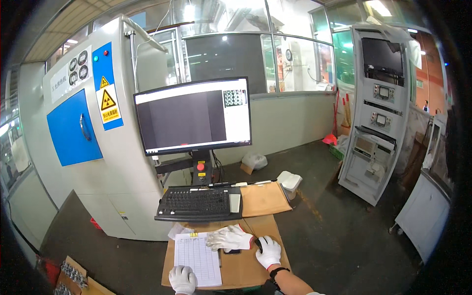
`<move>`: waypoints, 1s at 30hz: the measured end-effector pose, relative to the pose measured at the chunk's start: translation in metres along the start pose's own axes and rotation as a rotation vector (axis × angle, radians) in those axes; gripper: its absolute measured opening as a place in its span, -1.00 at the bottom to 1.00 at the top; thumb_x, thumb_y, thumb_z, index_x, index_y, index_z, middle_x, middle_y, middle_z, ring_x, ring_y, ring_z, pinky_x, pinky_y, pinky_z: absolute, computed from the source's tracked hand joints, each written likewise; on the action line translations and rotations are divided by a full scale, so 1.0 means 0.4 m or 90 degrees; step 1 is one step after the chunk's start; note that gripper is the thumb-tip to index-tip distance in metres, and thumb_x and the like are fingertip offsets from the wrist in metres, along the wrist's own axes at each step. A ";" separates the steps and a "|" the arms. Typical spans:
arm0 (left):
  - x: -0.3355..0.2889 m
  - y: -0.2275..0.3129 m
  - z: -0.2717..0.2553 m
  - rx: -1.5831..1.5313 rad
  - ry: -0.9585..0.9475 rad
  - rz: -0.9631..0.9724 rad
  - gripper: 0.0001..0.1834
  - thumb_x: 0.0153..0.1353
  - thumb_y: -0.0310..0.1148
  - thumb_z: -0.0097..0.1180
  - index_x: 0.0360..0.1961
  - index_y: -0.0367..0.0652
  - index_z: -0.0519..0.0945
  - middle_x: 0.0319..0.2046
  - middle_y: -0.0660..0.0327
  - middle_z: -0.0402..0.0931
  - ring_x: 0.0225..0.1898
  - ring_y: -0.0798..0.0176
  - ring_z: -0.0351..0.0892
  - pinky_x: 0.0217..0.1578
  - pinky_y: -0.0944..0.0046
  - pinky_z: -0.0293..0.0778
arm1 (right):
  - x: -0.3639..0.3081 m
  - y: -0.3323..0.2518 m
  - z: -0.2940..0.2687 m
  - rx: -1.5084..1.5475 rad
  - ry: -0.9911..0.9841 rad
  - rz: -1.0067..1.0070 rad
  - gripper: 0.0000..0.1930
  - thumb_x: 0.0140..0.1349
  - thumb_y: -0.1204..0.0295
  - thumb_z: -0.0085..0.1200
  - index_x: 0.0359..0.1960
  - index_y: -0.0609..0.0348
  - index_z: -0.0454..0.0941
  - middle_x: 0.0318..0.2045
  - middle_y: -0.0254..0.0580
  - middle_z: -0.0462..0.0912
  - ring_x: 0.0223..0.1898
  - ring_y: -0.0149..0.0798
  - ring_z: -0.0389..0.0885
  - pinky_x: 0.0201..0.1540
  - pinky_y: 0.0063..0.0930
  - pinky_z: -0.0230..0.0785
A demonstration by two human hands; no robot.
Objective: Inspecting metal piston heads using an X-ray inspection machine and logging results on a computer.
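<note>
My right hand [269, 253], in a white knit glove, is wrapped over a black computer mouse [258, 243] on the brown cardboard-covered table [246, 276]. In a matching glove, my left hand [182, 280] rests palm down on the lower left edge of a printed table sheet [197, 263], its fingers laid out with nothing in them. A yellow-and-black clip [194, 234] sits at the top of the sheet. Between the hands lie a loose pair of white gloves [228, 239], a dark flat object [232, 251] partly under them, and a thin pen [220, 258] beside the sheet.
A black keyboard [194, 201] stands beyond the table under a monitor [194, 118], with a red button [200, 167] below the screen. A large grey cabinet with a blue door [73, 128] fills the left. An instrument rack [376, 118] stands right. Boxed metal parts [73, 273] sit lower left.
</note>
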State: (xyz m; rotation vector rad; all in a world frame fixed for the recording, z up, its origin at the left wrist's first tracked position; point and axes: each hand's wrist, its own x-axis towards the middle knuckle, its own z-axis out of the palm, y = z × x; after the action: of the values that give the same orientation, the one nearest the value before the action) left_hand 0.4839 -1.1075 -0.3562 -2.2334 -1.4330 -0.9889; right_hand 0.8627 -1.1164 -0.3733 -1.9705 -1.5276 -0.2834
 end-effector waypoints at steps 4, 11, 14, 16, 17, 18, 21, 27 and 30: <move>0.041 -0.013 0.028 -0.019 -0.030 -0.024 -0.83 0.12 -0.29 0.15 -0.25 -0.04 0.63 -0.19 0.10 0.57 -0.03 -0.06 0.53 0.07 -0.10 0.42 | 0.039 0.002 0.003 0.007 -0.009 0.008 -0.43 -0.02 0.28 0.28 0.12 -0.04 0.55 0.08 -0.08 0.58 -0.07 0.13 0.63 0.00 0.07 0.48; 0.108 0.013 0.030 -0.059 -0.089 -0.078 -0.80 0.12 -0.29 0.15 -0.22 -0.02 0.61 -0.14 0.12 0.55 0.00 -0.06 0.49 0.10 -0.11 0.39 | 0.106 0.023 0.002 0.005 -0.023 -0.001 -0.39 -0.06 0.28 0.29 0.13 0.01 0.52 0.07 -0.04 0.57 -0.09 0.16 0.62 -0.04 0.05 0.50; 0.116 0.026 0.051 -0.063 -0.124 -0.076 -0.77 0.13 -0.27 0.14 -0.17 -0.01 0.62 -0.10 0.13 0.53 0.00 -0.05 0.49 0.10 -0.10 0.38 | 0.135 0.038 -0.005 -0.002 -0.046 0.013 -0.37 -0.08 0.29 0.31 0.14 0.04 0.51 0.10 0.01 0.56 -0.08 0.18 0.62 -0.01 0.06 0.50; 0.125 0.031 0.068 -0.076 -0.177 -0.097 -0.76 0.13 -0.18 0.17 -0.19 0.02 0.64 -0.10 0.17 0.57 0.04 -0.05 0.49 0.10 -0.14 0.38 | 0.147 0.055 -0.009 -0.039 -0.094 0.025 -0.28 -0.07 0.25 0.35 0.23 0.06 0.46 0.15 0.07 0.53 -0.01 0.21 0.60 0.03 0.08 0.50; 0.124 0.030 0.067 -0.093 -0.231 -0.115 -0.74 0.14 -0.09 0.20 -0.21 0.06 0.65 -0.09 0.21 0.60 0.08 -0.05 0.49 0.11 -0.19 0.37 | 0.156 0.055 -0.021 -0.036 -0.104 0.028 -0.28 -0.07 0.25 0.35 0.23 0.06 0.46 0.15 0.07 0.53 -0.01 0.21 0.60 0.03 0.08 0.50; 0.134 0.023 0.076 -0.124 -0.280 -0.116 -0.70 0.16 -0.05 0.18 -0.16 0.08 0.66 -0.07 0.20 0.62 0.09 -0.05 0.52 0.11 -0.17 0.41 | 0.172 0.059 -0.032 -0.031 -0.134 0.045 -0.23 -0.07 0.22 0.37 0.27 0.05 0.43 0.18 0.07 0.51 0.06 0.22 0.57 0.10 0.10 0.46; 0.231 0.045 0.009 -0.019 -0.459 -0.173 -0.69 0.23 -0.03 0.12 -0.14 0.07 0.70 -0.06 0.08 0.64 -0.01 -0.14 0.62 0.02 -0.15 0.50 | 0.214 0.041 -0.108 -0.100 -0.187 0.079 -0.13 -0.05 0.14 0.41 0.36 0.04 0.34 0.25 0.07 0.44 0.28 0.24 0.40 0.30 0.14 0.28; 0.168 -0.056 -0.197 -0.190 -0.484 -0.389 -0.57 0.34 -0.10 0.09 0.00 -0.23 0.70 -0.02 -0.15 0.66 0.08 -0.24 0.60 0.15 -0.08 0.48 | 0.244 -0.009 -0.344 0.028 -0.205 -0.115 -0.36 0.09 0.16 0.31 0.23 0.08 0.47 0.17 -0.01 0.55 0.12 0.12 0.56 0.18 0.03 0.41; -0.128 -0.149 -0.239 -0.167 -0.408 -0.290 -0.63 0.41 -0.18 -0.05 -0.07 -0.19 0.70 -0.01 -0.14 0.67 0.11 -0.20 0.60 0.18 -0.10 0.47 | 0.213 0.020 -0.359 0.144 -0.284 -0.251 -0.55 0.23 0.17 0.23 0.10 0.11 0.57 0.01 -0.01 0.67 0.02 0.08 0.66 0.08 -0.07 0.52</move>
State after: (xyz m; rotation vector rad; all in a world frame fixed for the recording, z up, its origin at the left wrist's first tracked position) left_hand 0.3810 -1.1707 -0.3295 -2.6194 -2.2767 -0.6140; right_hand 0.9251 -1.1340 -0.2192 -1.6120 -2.1294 0.1811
